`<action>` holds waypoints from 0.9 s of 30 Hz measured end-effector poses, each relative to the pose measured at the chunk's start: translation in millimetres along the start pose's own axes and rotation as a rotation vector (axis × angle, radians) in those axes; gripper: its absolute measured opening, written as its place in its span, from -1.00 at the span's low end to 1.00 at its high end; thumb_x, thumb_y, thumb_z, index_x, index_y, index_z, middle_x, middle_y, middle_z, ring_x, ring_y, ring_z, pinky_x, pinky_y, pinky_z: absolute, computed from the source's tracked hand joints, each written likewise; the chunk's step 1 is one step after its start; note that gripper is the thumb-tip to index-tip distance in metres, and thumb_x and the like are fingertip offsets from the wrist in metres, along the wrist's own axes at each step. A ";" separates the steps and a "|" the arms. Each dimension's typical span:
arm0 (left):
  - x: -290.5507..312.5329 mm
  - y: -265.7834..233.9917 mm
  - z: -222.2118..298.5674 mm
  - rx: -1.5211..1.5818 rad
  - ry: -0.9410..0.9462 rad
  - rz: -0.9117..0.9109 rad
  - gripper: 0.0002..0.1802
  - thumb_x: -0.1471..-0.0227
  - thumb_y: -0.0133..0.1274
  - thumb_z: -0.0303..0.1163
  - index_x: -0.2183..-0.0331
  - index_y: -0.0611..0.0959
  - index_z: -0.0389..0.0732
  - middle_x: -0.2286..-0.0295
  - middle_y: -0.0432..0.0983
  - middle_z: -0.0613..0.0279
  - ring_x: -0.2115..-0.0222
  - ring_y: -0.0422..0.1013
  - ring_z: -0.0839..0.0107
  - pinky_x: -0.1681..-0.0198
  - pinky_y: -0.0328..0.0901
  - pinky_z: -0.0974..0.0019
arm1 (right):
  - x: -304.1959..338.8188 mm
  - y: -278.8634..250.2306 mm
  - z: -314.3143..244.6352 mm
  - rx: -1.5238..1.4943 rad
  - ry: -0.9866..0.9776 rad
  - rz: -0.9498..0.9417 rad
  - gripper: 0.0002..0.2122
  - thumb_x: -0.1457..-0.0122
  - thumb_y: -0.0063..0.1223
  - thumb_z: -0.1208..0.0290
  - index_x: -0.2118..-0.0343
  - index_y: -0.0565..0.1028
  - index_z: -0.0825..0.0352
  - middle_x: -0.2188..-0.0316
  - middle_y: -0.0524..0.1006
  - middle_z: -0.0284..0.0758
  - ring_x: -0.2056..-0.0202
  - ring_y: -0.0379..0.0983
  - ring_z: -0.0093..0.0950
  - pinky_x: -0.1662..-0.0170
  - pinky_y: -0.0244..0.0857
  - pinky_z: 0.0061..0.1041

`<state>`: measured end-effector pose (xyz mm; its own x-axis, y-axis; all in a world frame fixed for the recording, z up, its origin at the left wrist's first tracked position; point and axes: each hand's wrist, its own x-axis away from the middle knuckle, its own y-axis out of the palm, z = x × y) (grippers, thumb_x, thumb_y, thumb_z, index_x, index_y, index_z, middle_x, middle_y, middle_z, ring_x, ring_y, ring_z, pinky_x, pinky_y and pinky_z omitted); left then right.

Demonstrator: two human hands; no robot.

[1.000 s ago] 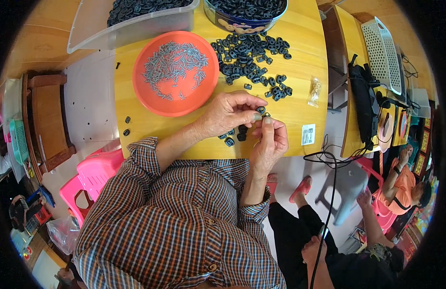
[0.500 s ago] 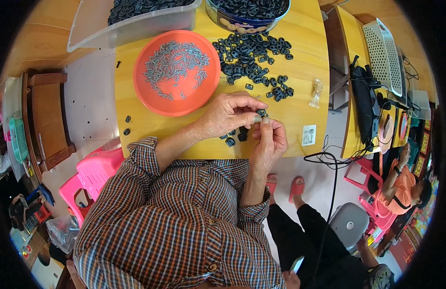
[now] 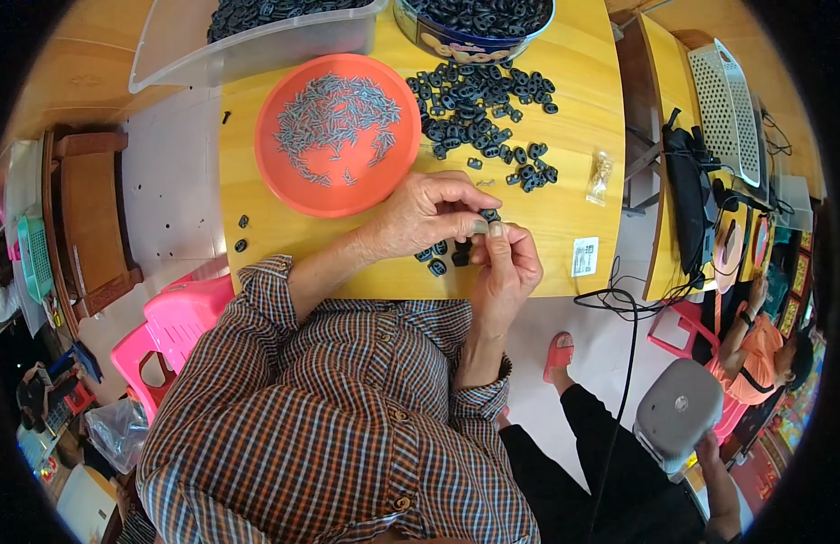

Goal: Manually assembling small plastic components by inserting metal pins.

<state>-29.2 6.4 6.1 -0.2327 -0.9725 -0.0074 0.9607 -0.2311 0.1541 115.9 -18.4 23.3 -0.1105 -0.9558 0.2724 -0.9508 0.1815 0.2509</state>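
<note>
Between the fingertips of both hands, just above the table's front part, is a small black two-hole plastic cord lock. My left hand pinches it from the left, thumb and forefinger together. From the right, my right hand grips it with thumb and curled fingers. My fingertips partly hide it. Several finished-looking black cord locks lie below my left hand, partly covered. Beyond the hands spreads a loose pile of black cord locks. An orange dish holds many thin silver-grey pieces, perhaps springs.
A clear plastic bin and a round blue tin, both full of black parts, stand at the back. A small clear packet and white label lie right. A black cable hangs beside the table. Another person moves a grey case.
Both hands keep hold of the cord lock, with slight finger movement. The view has shifted a little. At the lower right, the other person has stepped and the grey case has shifted up and right.
</note>
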 end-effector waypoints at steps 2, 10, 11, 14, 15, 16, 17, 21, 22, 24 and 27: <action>1.5 -3.0 0.0 0.025 0.005 -0.003 -0.73 0.05 0.12 -0.59 0.21 0.61 -0.28 0.42 0.47 0.29 0.49 0.45 0.59 0.43 0.36 0.56 | -3.4 -6.1 -1.5 -0.057 0.048 -0.063 -0.91 -0.16 0.01 0.52 0.47 0.42 0.39 0.57 0.45 -0.34 0.60 0.25 -0.67 0.48 0.15 -0.72; 2.9 -8.6 3.1 0.134 -0.129 -0.144 -0.78 0.00 0.09 -0.55 0.23 0.62 -0.27 0.47 0.47 0.29 0.55 0.46 0.58 0.50 0.35 0.55 | -13.9 -30.5 -3.6 -0.182 0.273 -0.293 -0.92 -0.06 0.13 0.55 0.43 0.47 0.43 0.52 0.55 -0.23 0.60 0.45 -0.60 0.53 0.30 -0.73; 3.5 -8.0 3.0 0.133 -0.128 -0.142 -0.78 0.00 0.09 -0.55 0.23 0.62 -0.27 0.47 0.47 0.29 0.55 0.46 0.58 0.50 0.35 0.55 | -13.7 -31.8 -3.6 -0.182 0.273 -0.295 -0.92 -0.06 0.13 0.55 0.43 0.47 0.43 0.52 0.55 -0.23 0.60 0.45 -0.60 0.53 0.30 -0.73; 4.4 -7.3 2.1 0.158 -0.093 -0.160 -0.78 0.01 0.10 -0.53 0.24 0.63 -0.26 0.49 0.47 0.28 0.58 0.46 0.57 0.53 0.35 0.54 | -12.8 -33.4 -3.9 -0.213 0.308 -0.315 -0.91 -0.05 0.15 0.55 0.45 0.48 0.44 0.54 0.56 -0.21 0.62 0.47 -0.59 0.57 0.29 -0.74; 4.4 -7.2 2.9 0.150 -0.093 -0.164 -0.79 0.01 0.10 -0.53 0.24 0.63 -0.26 0.49 0.48 0.28 0.58 0.46 0.57 0.54 0.35 0.54 | -12.9 -33.1 -4.3 -0.206 0.306 -0.310 -0.91 -0.05 0.15 0.55 0.46 0.48 0.43 0.55 0.56 -0.21 0.63 0.46 -0.59 0.59 0.29 -0.74; 4.4 -7.1 3.2 0.143 -0.094 -0.168 -0.79 0.01 0.10 -0.53 0.24 0.63 -0.26 0.49 0.48 0.28 0.58 0.46 0.57 0.54 0.36 0.53 | -12.9 -33.1 -4.4 -0.198 0.304 -0.304 -0.91 -0.04 0.15 0.55 0.46 0.48 0.43 0.56 0.55 -0.21 0.64 0.46 -0.59 0.60 0.29 -0.74; 4.5 -7.4 2.8 0.143 -0.094 -0.168 -0.79 0.01 0.10 -0.53 0.24 0.63 -0.26 0.49 0.48 0.28 0.58 0.46 0.57 0.54 0.36 0.53 | -13.0 -32.9 -3.6 -0.199 0.304 -0.304 -0.91 -0.04 0.15 0.55 0.46 0.48 0.43 0.56 0.55 -0.21 0.64 0.46 -0.59 0.60 0.29 -0.74; 6.2 -6.9 -2.6 0.113 -0.080 -0.172 -0.80 0.01 0.10 -0.55 0.26 0.62 -0.27 0.49 0.48 0.27 0.58 0.46 0.57 0.54 0.36 0.52 | -14.2 -34.7 2.9 -0.221 0.326 -0.298 -0.91 -0.04 0.16 0.55 0.48 0.47 0.43 0.58 0.55 -0.22 0.66 0.45 -0.59 0.63 0.28 -0.74; 6.8 -6.4 -3.7 0.110 -0.070 -0.170 -0.81 0.02 0.10 -0.56 0.26 0.62 -0.28 0.49 0.48 0.27 0.59 0.46 0.57 0.55 0.36 0.52 | -14.3 -35.3 4.0 -0.223 0.320 -0.311 -0.91 -0.04 0.16 0.55 0.48 0.47 0.42 0.59 0.55 -0.22 0.67 0.45 -0.59 0.64 0.28 -0.73; 6.9 -4.8 -2.5 0.118 -0.080 -0.164 -0.81 0.02 0.11 -0.56 0.27 0.62 -0.28 0.48 0.47 0.27 0.58 0.45 0.58 0.54 0.36 0.52 | -12.9 -35.5 1.3 -0.223 0.320 -0.294 -0.91 -0.04 0.15 0.55 0.48 0.47 0.43 0.59 0.55 -0.22 0.66 0.45 -0.59 0.63 0.29 -0.73; 8.3 -0.9 1.8 0.084 -0.089 -0.142 -0.81 0.03 0.11 -0.57 0.27 0.61 -0.28 0.47 0.47 0.28 0.56 0.45 0.58 0.52 0.35 0.52 | -9.6 -31.6 -7.5 -0.145 0.280 -0.256 -0.92 -0.06 0.13 0.55 0.47 0.46 0.43 0.59 0.53 -0.23 0.64 0.43 -0.59 0.60 0.27 -0.71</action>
<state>-32.3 -1.4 7.7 -0.3815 -0.9229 0.0522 0.9019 -0.3593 0.2397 149.2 -13.2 19.7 0.2265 -0.8780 0.4217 -0.8845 -0.0042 0.4665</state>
